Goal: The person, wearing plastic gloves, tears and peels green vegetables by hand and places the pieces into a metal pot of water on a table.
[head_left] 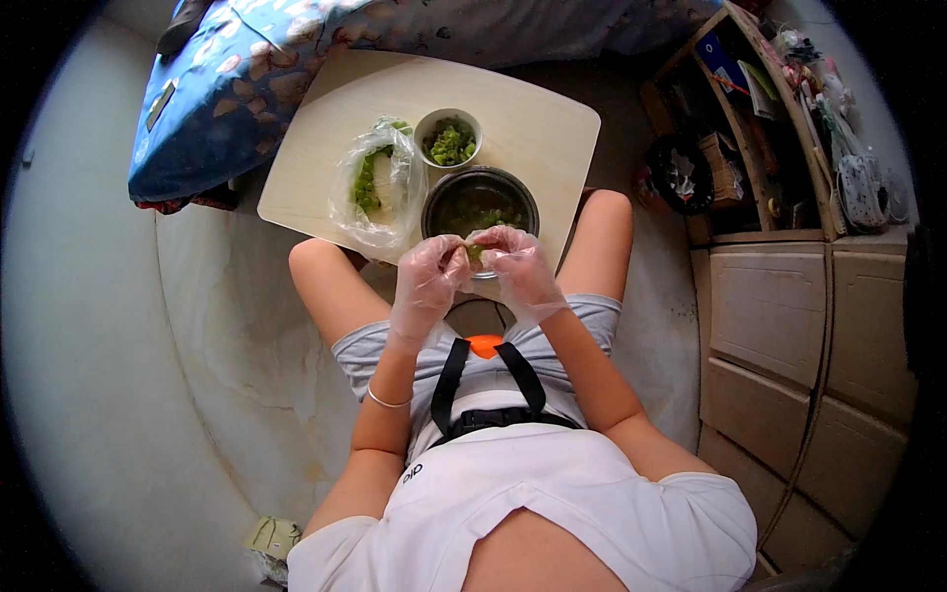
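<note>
Both hands wear clear plastic gloves and meet at the near rim of a dark metal bowl [480, 209] that holds liquid and green pieces. My left hand [431, 281] and my right hand [520, 266] are closed with fingertips together on a small piece of green vegetable [475, 253]. Just beyond the metal bowl, a white bowl [449, 138] contains chopped greens. To its left lies an open clear plastic bag [380, 187] with leafy greens and something pale inside.
The bowls and bag stand on a pale low table [326, 128] beyond my knees. A bed with a blue floral cover [222, 109] borders it behind and left. Wooden shelves and cabinets [764, 296] line the right side, near a black-lined bin [679, 174].
</note>
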`<move>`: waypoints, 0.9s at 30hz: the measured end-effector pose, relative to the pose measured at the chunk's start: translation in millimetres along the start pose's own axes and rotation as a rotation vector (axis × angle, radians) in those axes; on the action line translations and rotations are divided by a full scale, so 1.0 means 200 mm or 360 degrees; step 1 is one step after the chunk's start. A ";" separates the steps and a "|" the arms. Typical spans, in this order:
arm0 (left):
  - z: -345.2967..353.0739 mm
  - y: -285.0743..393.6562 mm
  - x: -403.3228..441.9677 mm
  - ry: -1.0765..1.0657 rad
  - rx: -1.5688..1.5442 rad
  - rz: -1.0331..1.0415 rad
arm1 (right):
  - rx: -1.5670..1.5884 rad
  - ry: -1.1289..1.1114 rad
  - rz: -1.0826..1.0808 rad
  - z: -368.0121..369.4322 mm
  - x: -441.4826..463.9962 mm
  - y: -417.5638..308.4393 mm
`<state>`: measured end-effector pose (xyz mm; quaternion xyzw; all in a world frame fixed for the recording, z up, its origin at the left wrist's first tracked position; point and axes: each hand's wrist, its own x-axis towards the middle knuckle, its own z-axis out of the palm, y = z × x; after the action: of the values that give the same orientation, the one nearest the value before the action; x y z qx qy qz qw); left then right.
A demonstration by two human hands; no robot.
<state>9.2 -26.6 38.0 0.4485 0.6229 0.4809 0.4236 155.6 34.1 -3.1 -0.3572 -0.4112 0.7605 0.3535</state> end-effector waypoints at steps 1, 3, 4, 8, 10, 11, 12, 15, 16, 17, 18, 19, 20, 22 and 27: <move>0.00 -0.02 0.00 -0.0001 -0.0001 0.0001 | 0.0263 -0.0048 0.0140 -0.01 0.00 0.01; -0.01 -0.05 0.01 -0.0042 -0.0425 -0.0218 | 0.0580 -0.0080 0.0218 -0.01 0.00 0.00; -0.01 -0.04 0.01 -0.0042 -0.0425 -0.0219 | 0.0897 -0.0113 0.0297 -0.01 0.00 0.00; 0.00 -0.08 0.02 -0.0034 -0.0459 -0.0249 | 0.1087 -0.0217 0.0367 0.00 0.01 -0.01; 0.00 -0.09 0.02 -0.0022 -0.0388 -0.0201 | 0.0798 -0.0169 0.0277 0.00 0.01 0.01; 0.01 -0.10 0.01 -0.0005 -0.0304 -0.0151 | 0.0797 -0.0168 0.0278 0.00 0.01 0.03; 0.01 -0.09 0.01 0.0010 -0.0220 -0.0101 | 0.0727 -0.0134 0.0240 0.00 0.02 0.05; 0.01 -0.08 0.02 -0.0018 -0.0271 -0.0201 | 0.0824 -0.0183 0.0214 -0.04 0.05 0.11; 0.01 -0.08 0.02 -0.0012 -0.0271 -0.0199 | 0.0989 -0.0272 0.0231 -0.05 0.06 0.11; 0.00 -0.09 0.02 -0.0018 -0.0343 -0.0215 | 0.0988 -0.0281 0.0233 -0.07 0.06 0.12; 0.00 -0.09 0.02 -0.0029 -0.0417 -0.0233 | 0.1035 -0.0320 0.0246 -0.06 0.05 0.09; 0.00 -0.09 0.02 -0.0028 -0.0417 -0.0233 | 0.1082 -0.0356 0.0258 -0.06 0.04 0.07; 0.00 -0.09 0.02 0.0001 -0.0419 -0.0262 | 0.1082 -0.0355 0.0259 -0.05 0.04 0.05; -0.01 -0.11 0.02 0.0031 -0.0422 -0.0293 | 0.0994 -0.0217 0.0331 -0.03 0.03 0.02; -0.02 -0.14 0.03 0.0133 -0.0297 -0.0164 | 0.0994 -0.0333 0.0283 -0.08 0.04 0.03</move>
<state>-1.1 -25.2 11.0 0.3540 0.6149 0.5326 0.4613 163.9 44.8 -17.3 -0.1863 -0.1598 0.9100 0.3341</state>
